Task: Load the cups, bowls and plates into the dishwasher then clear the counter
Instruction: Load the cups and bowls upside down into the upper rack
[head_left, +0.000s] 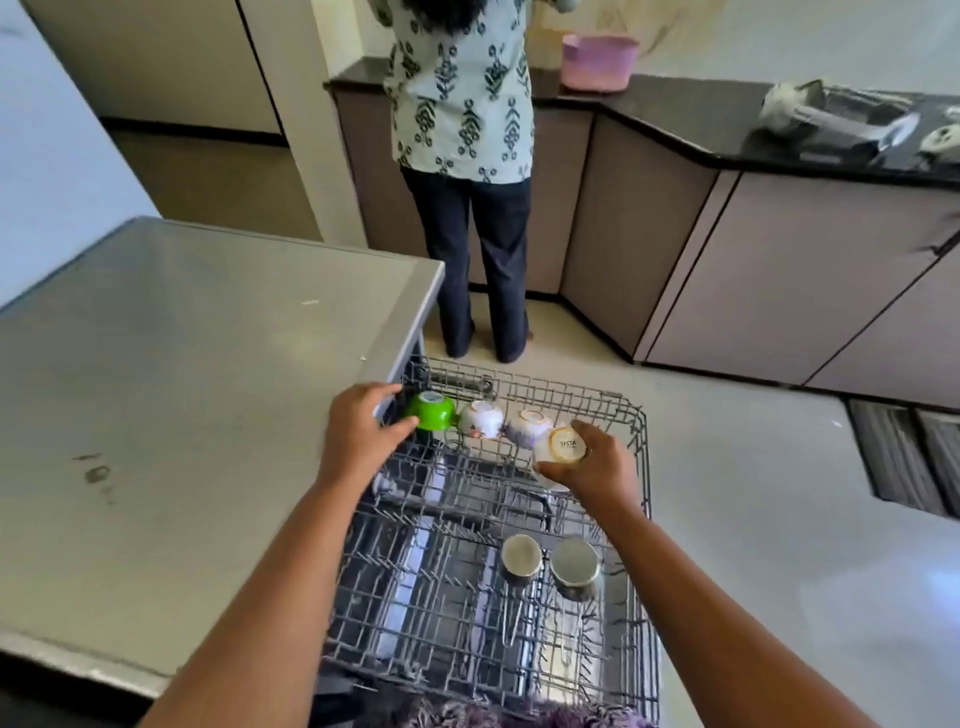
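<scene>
- While the right hand (597, 462) curls its fingers and thumb around a white ceramic bowl with an orange-ringed base (561, 449), the bowl is tipped. Its printed base faces up toward the camera and its mouth faces down into the rack.
- This bowl is at the right end of a row along the far side of the pulled-out grey wire dishwasher rack (641, 467). It is just beside the rack's right wall.
- The row runs left to right: a bright green bowl (431, 411), then two white patterned bowls (482, 419) (527, 426), all with their bases up.
- The left hand (358, 431) reaches to the green bowl with its fingers loosely spread. The thumb tip meets the bowl's near edge, but whether the hand grips it cannot be told.
- Two steel cups (521, 556) (575, 564) stand upside down in the near right part of the rack, well apart from the row.
- Bare wire tines fill the rack's middle and left.
- Along the rack's left side lies the flat grey dishwasher top (182, 389); pale floor (753, 493) lies to its right.
- Beyond the rack, another person in a patterned shirt (462, 104) stands at a black counter (675, 104), back to the camera.
</scene>
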